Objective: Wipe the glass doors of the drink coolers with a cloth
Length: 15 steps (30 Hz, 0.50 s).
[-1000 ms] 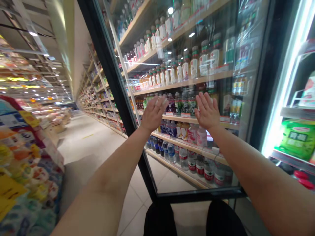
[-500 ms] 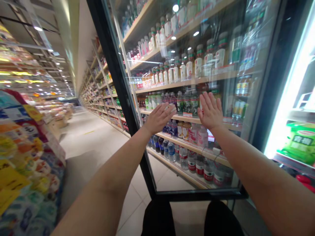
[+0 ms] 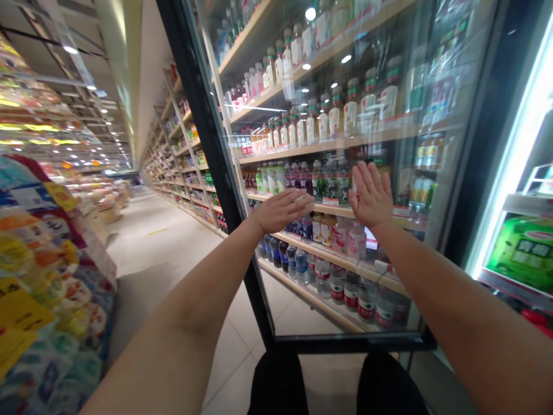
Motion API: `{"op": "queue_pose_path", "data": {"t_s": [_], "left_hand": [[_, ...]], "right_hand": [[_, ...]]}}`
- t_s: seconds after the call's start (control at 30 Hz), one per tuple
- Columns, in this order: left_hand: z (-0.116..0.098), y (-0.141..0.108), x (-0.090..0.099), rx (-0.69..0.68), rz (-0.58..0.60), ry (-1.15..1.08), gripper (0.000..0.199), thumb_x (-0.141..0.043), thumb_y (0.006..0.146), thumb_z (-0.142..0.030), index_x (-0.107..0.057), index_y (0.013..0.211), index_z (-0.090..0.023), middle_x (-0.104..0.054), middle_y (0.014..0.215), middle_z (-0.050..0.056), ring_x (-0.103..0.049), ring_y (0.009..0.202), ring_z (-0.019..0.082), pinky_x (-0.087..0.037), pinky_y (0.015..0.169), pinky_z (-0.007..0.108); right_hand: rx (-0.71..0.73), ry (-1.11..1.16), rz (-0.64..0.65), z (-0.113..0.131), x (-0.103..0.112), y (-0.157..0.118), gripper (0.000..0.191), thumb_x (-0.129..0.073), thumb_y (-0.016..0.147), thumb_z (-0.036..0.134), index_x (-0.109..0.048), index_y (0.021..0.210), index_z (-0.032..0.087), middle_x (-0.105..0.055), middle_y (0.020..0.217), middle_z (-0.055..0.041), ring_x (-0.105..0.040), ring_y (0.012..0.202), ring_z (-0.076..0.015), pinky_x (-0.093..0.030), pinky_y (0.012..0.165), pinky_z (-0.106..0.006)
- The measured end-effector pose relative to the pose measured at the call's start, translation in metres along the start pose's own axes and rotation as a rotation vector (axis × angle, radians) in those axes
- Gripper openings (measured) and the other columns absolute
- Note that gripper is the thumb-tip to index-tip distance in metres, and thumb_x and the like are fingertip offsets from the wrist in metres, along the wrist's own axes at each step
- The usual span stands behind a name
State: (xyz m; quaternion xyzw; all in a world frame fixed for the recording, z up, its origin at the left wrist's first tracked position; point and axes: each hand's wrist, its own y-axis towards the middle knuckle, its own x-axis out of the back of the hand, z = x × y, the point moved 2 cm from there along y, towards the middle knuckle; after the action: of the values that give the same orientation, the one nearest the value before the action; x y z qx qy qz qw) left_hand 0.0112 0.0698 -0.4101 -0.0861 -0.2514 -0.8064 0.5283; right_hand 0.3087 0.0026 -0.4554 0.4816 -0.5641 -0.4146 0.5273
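A black-framed glass door [image 3: 345, 344] stands swung open in front of me, with shelves of bottles showing through the pane. My right hand [image 3: 371, 195] is raised with its fingers stretched up, palm toward the glass. Whether the palm touches the pane, I cannot tell. To its left, my left hand [image 3: 285, 211] reaches out with straight fingers pointing right, near the same glass. Something small and pale, perhaps a ring, shows on its fingers. Both hands are without any object. Behind the pane, close to the hands, are dark-labelled bottles [image 3: 330, 180] and pink-labelled bottles [image 3: 356, 239].
A lit cooler [image 3: 514, 199] with a green package [image 3: 525, 252] is at the right edge. Stacked colourful goods [image 3: 56, 276] rise at the left. A tiled aisle [image 3: 168, 242] runs back beside long shelves [image 3: 177, 138]. Large water bottles [image 3: 366, 305] line the bottom shelf.
My left hand has turned so its fingers lie more level, and it has shifted slightly down and right. The right hand stays almost where it was. The door looks unmoved.
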Motion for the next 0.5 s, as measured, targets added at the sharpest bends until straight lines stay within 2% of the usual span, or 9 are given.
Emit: {"op": "queue_pose_path", "data": {"t_s": [0.1,0.17,0.2,0.23,0.3,0.37,0.43,0.5], "left_hand": [[0.019,0.002,0.007,0.163,-0.055,0.088,0.049,-0.048,0.107,-0.009,-0.049,0.154,-0.020,-0.052,0.160,0.007,-0.036,0.156,0.028,-0.034,0.130,0.048],[0.019,0.002,0.006,0.319,-0.123,0.129,0.051,-0.047,0.105,-0.005,-0.050,0.154,-0.018,-0.052,0.160,0.009,-0.033,0.157,0.030,-0.033,0.130,0.050],[0.015,0.002,0.004,0.351,-0.141,0.129,0.051,-0.046,0.104,-0.005,-0.051,0.154,-0.018,-0.051,0.160,0.010,-0.031,0.158,0.030,-0.033,0.130,0.051],[0.008,0.001,0.002,0.335,-0.136,0.116,0.051,-0.046,0.104,-0.005,-0.051,0.154,-0.017,-0.051,0.160,0.010,-0.030,0.159,0.030,-0.032,0.131,0.051],[-0.006,0.000,-0.001,0.200,-0.077,0.067,0.049,-0.046,0.106,-0.007,-0.051,0.154,-0.017,-0.052,0.159,0.009,-0.031,0.158,0.029,-0.033,0.131,0.050],[-0.009,-0.001,-0.001,0.073,-0.014,0.024,0.047,-0.045,0.108,-0.010,-0.050,0.154,-0.018,-0.053,0.159,0.007,-0.034,0.157,0.028,-0.034,0.131,0.048],[0.001,0.000,0.001,0.131,-0.027,0.020,0.049,-0.043,0.108,-0.009,-0.048,0.156,-0.019,-0.051,0.161,0.006,-0.032,0.158,0.027,-0.032,0.132,0.048],[0.014,0.002,0.002,0.328,-0.081,0.020,0.054,-0.039,0.107,-0.007,-0.045,0.159,-0.019,-0.045,0.165,0.007,-0.023,0.161,0.028,-0.026,0.134,0.050]], "right_hand": [[-0.018,0.011,0.008,0.001,0.001,0.000,0.062,-0.037,0.107,0.042,-0.037,0.165,0.019,-0.039,0.168,-0.0118,-0.029,0.159,-0.0291,-0.020,0.129,-0.060],[-0.024,0.017,0.024,0.002,0.002,0.001,0.063,-0.038,0.107,0.041,-0.037,0.166,0.019,-0.038,0.168,-0.0119,-0.028,0.159,-0.0293,-0.019,0.129,-0.060],[-0.025,0.019,0.030,0.002,0.003,0.001,0.063,-0.038,0.106,0.041,-0.037,0.166,0.019,-0.037,0.169,-0.0118,-0.027,0.160,-0.0294,-0.019,0.129,-0.060],[-0.026,0.022,0.033,0.002,0.003,0.001,0.063,-0.038,0.106,0.041,-0.037,0.166,0.019,-0.037,0.169,-0.0118,-0.027,0.160,-0.0295,-0.018,0.129,-0.061],[-0.027,0.027,0.041,0.001,0.004,0.002,0.064,-0.038,0.106,0.041,-0.037,0.165,0.019,-0.037,0.169,-0.0119,-0.026,0.160,-0.0300,-0.018,0.129,-0.061],[-0.029,0.030,0.050,0.000,0.004,0.001,0.064,-0.038,0.106,0.041,-0.037,0.165,0.019,-0.036,0.169,-0.0123,-0.026,0.160,-0.0305,-0.018,0.129,-0.062],[-0.030,0.026,0.054,-0.001,0.003,0.001,0.064,-0.037,0.106,0.041,-0.037,0.165,0.018,-0.036,0.169,-0.0123,-0.025,0.160,-0.0306,-0.018,0.129,-0.062],[-0.024,0.017,0.052,-0.002,0.002,0.001,0.064,-0.037,0.105,0.040,-0.038,0.165,0.017,-0.034,0.170,-0.0117,-0.025,0.160,-0.0303,-0.017,0.129,-0.062]]}}
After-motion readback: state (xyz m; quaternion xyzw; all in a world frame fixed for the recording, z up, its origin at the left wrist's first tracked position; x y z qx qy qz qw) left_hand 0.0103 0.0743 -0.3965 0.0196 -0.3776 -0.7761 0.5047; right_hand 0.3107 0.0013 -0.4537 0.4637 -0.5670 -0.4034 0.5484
